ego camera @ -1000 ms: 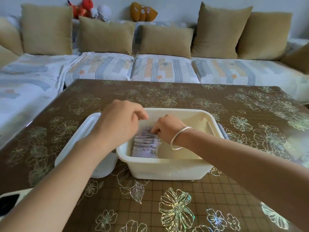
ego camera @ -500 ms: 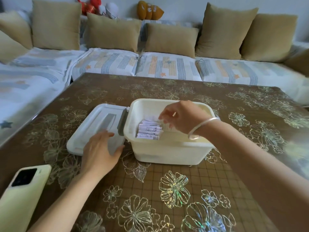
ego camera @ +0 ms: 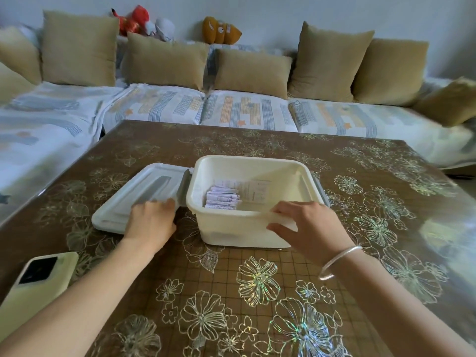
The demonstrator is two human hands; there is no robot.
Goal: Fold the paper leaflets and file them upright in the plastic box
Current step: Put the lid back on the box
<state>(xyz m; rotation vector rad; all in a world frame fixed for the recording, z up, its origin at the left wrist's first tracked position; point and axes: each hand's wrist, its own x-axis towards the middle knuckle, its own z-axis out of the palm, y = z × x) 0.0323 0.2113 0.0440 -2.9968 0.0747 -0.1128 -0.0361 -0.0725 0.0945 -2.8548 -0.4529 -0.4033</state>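
leaflets (ego camera: 222, 199) stand folded in a row, left of middle inside the plastic box (ego camera: 231, 228) at the centre of the frame on the worktop (ego camera: 257, 140). our left hand (ego camera: 149, 220) grips the lid (ego camera: 144, 186) beside it; our right hand (ego camera: 309, 228) pinches the box's near rim.

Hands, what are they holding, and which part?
The left hand grips the lid at its near corner; the right hand pinches the plastic box by its near rim.
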